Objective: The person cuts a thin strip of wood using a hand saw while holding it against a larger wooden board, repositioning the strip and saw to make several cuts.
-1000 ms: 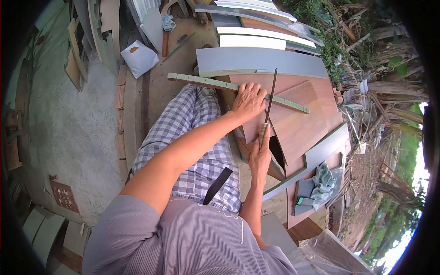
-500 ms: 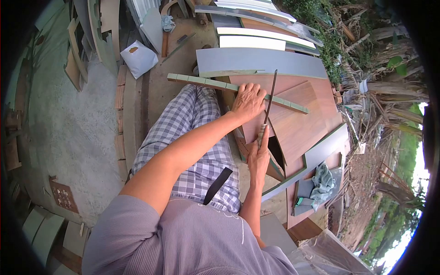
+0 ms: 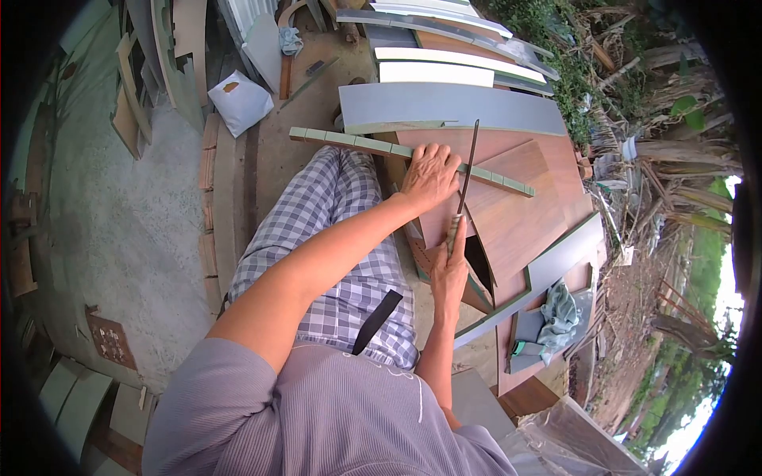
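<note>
A long narrow wooden strip (image 3: 357,143) with a pale green face lies slantwise over the stacked boards, crossed by several evenly spaced lines. Fingers of my left hand (image 3: 432,176) are curled over its middle, gripping it against the boards. In my right hand (image 3: 449,274) is the wrapped handle of a hand saw (image 3: 470,168), with one finger stretched along the handle. Its long, thin, dark blade crosses the strip just right of my left hand and points away from me. Whether the blade's edge is in the strip cannot be made out.
Beneath the strip are brown wood-grain boards (image 3: 508,230), with a grey curved panel (image 3: 452,107) beyond. A teal cloth (image 3: 560,313) and a green-ended tool (image 3: 528,349) lie at the right. A white bag (image 3: 240,103) sits on the floor, near leaning panels (image 3: 178,71).
</note>
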Demonstrator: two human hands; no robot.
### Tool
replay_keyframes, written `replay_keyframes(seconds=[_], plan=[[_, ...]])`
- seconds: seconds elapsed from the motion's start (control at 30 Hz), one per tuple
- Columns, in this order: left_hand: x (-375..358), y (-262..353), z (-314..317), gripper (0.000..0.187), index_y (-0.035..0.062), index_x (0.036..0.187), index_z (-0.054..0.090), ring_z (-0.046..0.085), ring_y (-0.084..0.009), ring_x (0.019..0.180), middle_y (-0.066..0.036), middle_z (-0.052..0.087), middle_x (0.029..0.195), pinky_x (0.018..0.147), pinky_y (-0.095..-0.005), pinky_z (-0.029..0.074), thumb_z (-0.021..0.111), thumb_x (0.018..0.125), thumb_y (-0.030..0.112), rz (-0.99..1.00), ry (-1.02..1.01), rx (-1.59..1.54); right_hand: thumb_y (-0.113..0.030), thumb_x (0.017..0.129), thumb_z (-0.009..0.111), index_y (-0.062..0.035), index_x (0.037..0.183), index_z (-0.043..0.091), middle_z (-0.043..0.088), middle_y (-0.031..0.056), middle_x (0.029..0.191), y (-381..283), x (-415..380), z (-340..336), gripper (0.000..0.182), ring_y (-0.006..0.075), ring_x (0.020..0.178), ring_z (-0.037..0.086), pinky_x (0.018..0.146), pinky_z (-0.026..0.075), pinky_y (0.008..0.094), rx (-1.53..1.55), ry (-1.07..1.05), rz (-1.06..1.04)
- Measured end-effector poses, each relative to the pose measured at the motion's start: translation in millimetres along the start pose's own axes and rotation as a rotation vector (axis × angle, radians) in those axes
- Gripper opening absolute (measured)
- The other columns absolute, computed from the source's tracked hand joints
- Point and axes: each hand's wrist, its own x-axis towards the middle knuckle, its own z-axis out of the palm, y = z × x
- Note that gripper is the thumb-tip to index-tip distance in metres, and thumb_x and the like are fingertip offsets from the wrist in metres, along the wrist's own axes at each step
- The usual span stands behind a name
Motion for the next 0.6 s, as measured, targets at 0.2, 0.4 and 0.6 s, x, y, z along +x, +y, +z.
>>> replay_keyframes(seconds=[0.2, 0.4, 0.6], plan=[[-0.1, -0.1, -1.6, 0.018, 0.0090, 0.088, 0.055, 0.049, -0.0248, 0.093, -0.008, 0.052, 0.092, 0.084, -0.0405, 0.035, 0.064, 0.074, 0.017, -0.006, -0.013, -0.003, -0.014, 0.099, 0.044, -0.0238, 0.153, 0.025, 0.065, 0.0233, 0.097, 12.0, -1.8, 8.5, 0.058, 0.0331, 0.078, 0.064, 0.070, 0.049, 0.0409, -0.005, 0.043, -0.067], [-0.9, 0.7, 0.4, 0.018, 0.0088, 0.088, 0.056, 0.049, -0.0252, 0.093, -0.008, 0.052, 0.091, 0.085, -0.0405, 0.036, 0.064, 0.074, 0.017, -0.001, -0.002, -0.017, -0.012, 0.099, 0.044, -0.0244, 0.153, 0.025, 0.065, 0.0219, 0.095, 19.9, -11.0, 10.0, 0.059, 0.0269, 0.068, 0.060, 0.070, 0.050, 0.0368, 0.025, 0.039, -0.036], [-1.0, -0.5, 1.2, 0.019, 0.0086, 0.088, 0.056, 0.049, -0.0253, 0.093, -0.008, 0.052, 0.091, 0.085, -0.0405, 0.036, 0.064, 0.074, 0.017, 0.006, 0.019, -0.012, -0.015, 0.099, 0.044, -0.0239, 0.152, 0.026, 0.066, 0.0255, 0.106, -3.1, 0.0, -1.2, 0.056, 0.0384, 0.089, 0.068, 0.075, 0.050, 0.0436, 0.012, 0.001, -0.004]])
